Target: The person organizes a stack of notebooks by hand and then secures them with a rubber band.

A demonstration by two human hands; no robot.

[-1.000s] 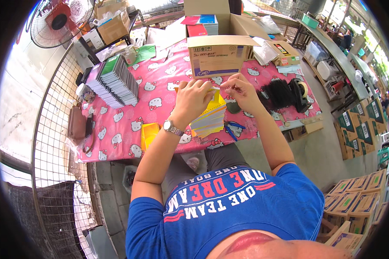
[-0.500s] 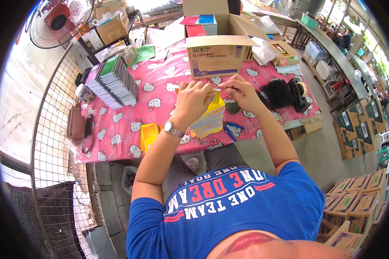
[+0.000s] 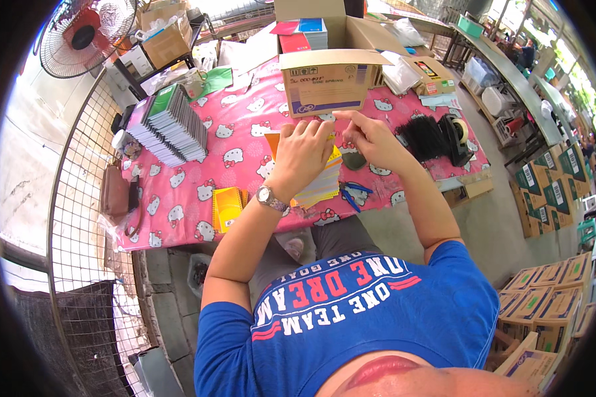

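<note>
My left hand (image 3: 302, 153), with a watch at its wrist, is closed over the top of a stack of yellow spiral notebooks (image 3: 322, 187). Its fingers bend around the upper notebook, whose orange-yellow corner shows left of the knuckles. Just to the right is my right hand (image 3: 375, 141), its index finger stretched toward the left hand and apart from the thumb; nothing shows in it. A dark rounded object (image 3: 354, 161) lies beneath that hand. Blue-handled pliers (image 3: 353, 196) rest on the table right of the stack. Left of my left forearm lie more yellow notebooks (image 3: 229, 209).
An open cardboard box (image 3: 326, 86) with red and blue notebooks stands beyond my hands. A tall notebook stack (image 3: 172, 126) is at left. Black bristly strands (image 3: 422, 142) and a tape dispenser (image 3: 458, 140) lie at right. A brown pouch (image 3: 116, 192) sits at the left edge.
My right hand has drawn slightly away from the left fingertips, and its index finger has straightened. My left hand stays on the notebook stack. The whole view has shifted a little.
</note>
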